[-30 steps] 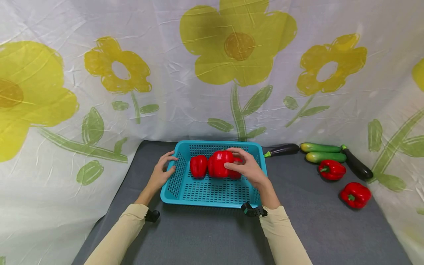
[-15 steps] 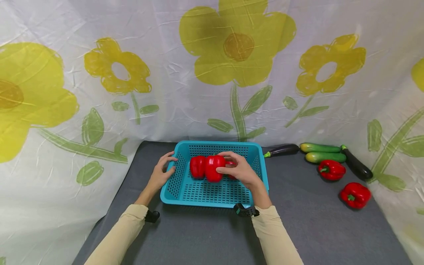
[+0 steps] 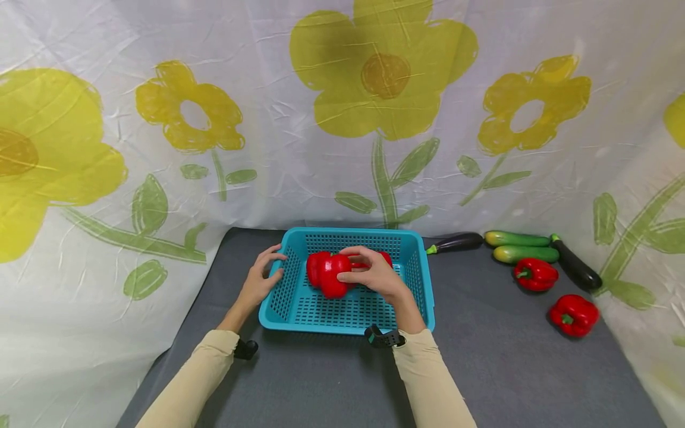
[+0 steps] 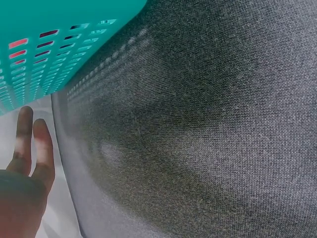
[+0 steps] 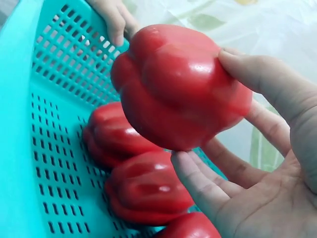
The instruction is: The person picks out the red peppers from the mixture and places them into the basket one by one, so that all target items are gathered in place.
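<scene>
My right hand [image 3: 374, 274] holds a red bell pepper [image 5: 181, 87] between thumb and fingers, raised over the blue plastic basket [image 3: 332, 329]. Beneath it in the right wrist view lie more red bell peppers: one farther back [image 5: 121, 136], one in the middle [image 5: 148, 188] and one at the lower edge [image 5: 193, 227]. In the head view the held pepper [image 3: 335, 278] overlaps them and partly hides them. My left hand [image 3: 258, 280] is at the basket's left end, its fingertips hooked over the rim; two of its fingers [image 4: 42, 151] show outside the perforated wall in the left wrist view.
On the dark grey cloth [image 3: 481, 362] right of the basket lie an eggplant [image 3: 460, 242], a second eggplant [image 3: 578, 264], two green-yellow cucumbers [image 3: 524, 254] and two red bell peppers [image 3: 536, 274]. A flower-print curtain [image 3: 299, 172] hangs close behind.
My right hand has moved left and slightly nearer with the bell pepper, from the basket's middle toward the left-hand pepper. The left hand and the basket have stayed put.
</scene>
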`<move>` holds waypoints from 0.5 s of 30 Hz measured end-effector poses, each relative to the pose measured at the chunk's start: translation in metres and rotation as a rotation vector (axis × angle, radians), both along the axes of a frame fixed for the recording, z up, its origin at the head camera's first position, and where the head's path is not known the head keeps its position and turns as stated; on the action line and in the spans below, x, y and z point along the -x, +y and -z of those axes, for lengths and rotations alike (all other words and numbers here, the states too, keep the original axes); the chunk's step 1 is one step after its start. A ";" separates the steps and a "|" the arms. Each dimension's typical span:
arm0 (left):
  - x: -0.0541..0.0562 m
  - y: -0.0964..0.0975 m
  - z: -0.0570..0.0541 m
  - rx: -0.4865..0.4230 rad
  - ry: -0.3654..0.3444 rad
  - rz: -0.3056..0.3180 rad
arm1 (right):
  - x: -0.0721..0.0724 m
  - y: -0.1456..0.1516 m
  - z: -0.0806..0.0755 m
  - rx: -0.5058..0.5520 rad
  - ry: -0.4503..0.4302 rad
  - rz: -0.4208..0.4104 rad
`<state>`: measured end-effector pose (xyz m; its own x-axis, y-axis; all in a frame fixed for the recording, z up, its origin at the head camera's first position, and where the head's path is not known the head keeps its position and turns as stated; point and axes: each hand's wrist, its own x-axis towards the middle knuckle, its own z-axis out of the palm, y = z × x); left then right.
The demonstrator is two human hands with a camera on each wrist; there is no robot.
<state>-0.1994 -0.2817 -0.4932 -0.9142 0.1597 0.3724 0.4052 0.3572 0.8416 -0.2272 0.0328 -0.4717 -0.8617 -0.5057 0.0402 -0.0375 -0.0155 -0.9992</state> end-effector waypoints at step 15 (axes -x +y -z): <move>0.000 0.001 0.000 0.002 0.001 -0.001 | -0.001 -0.024 0.010 -0.023 -0.057 0.007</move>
<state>-0.1996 -0.2811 -0.4928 -0.9141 0.1596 0.3726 0.4054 0.3591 0.8407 -0.2262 0.0085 -0.4813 -0.8660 -0.4996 -0.0207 0.0194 0.0078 -0.9998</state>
